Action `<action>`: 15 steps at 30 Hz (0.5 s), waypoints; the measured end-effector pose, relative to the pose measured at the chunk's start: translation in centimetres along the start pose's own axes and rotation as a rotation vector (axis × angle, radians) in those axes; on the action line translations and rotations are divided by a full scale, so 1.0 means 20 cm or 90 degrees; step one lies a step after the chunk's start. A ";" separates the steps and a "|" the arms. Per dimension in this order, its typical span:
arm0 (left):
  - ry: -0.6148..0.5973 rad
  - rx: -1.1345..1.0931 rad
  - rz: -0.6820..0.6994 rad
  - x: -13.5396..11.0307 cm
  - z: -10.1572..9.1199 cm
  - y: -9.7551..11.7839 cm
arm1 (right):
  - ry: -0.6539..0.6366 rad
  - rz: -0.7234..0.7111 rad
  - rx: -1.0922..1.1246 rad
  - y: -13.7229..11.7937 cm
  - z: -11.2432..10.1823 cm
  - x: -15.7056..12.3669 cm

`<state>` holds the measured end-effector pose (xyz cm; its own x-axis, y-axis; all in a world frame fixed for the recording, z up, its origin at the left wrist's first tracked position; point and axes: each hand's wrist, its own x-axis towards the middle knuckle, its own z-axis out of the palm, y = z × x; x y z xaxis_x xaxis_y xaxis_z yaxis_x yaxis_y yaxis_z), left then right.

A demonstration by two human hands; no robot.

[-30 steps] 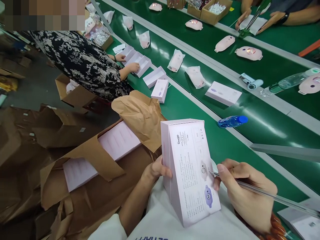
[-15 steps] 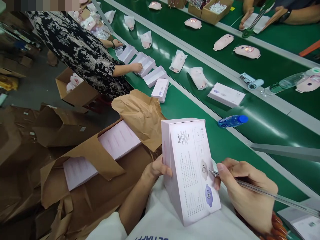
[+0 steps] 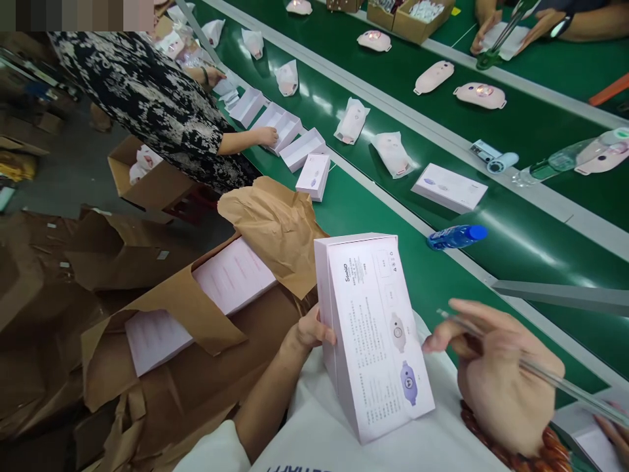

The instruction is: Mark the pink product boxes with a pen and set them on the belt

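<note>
My left hand grips a tall pale pink product box by its left edge and holds it upright over my lap, printed back towards me. My right hand is closed round a clear pen. The pen's tip sits just off the box's right edge, lifted clear of the print. A beaded bracelet shows at my right wrist.
A brown-paper-lined carton of pink boxes sits at my left. The green conveyor carries a blue bottle, a flat box and bagged pink devices. A person in a patterned dress handles open boxes. Other hands work at top right.
My right hand drew the pen tip off the box face and rolled to the right. The box tilted slightly. The person in the dress reached further up the belt.
</note>
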<state>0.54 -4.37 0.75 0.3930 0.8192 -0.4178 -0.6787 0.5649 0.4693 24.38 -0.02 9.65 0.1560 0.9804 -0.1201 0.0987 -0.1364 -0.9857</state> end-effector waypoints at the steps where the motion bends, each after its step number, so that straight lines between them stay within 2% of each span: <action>1: 0.018 -0.012 0.017 0.01 -0.01 -0.01 | 0.037 0.047 -0.014 0.02 -0.01 0.02; 2: 0.034 -0.023 0.038 0.02 -0.03 -0.03 | 0.049 0.096 -0.024 0.05 -0.02 0.04; 3: 0.044 -0.031 0.057 0.04 -0.05 -0.04 | 0.018 0.148 -0.023 0.08 -0.03 0.06; 6: 0.043 -0.042 0.100 0.13 -0.11 -0.08 | -0.259 0.299 0.041 0.21 -0.06 0.09; 7: 0.036 -0.042 0.108 0.17 -0.12 -0.08 | -0.319 0.346 0.064 0.27 -0.06 0.10; 8: 0.032 -0.038 0.114 0.20 -0.13 -0.09 | -0.317 0.391 0.077 0.33 -0.06 0.10; 11: 0.086 0.028 0.157 0.27 -0.11 -0.07 | -0.161 0.480 0.087 0.52 -0.06 0.15; 13: 0.188 0.128 0.231 0.27 -0.11 -0.04 | -0.084 0.490 0.108 0.64 -0.04 0.25; 15: 0.319 0.230 0.321 0.24 -0.15 -0.02 | -0.038 0.483 0.116 0.74 0.01 0.39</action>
<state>0.87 -0.88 -3.71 -0.2924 0.8907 -0.3481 -0.4239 0.2056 0.8821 26.90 5.61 -5.84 0.0631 0.6356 -0.7694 -0.1778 -0.7515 -0.6354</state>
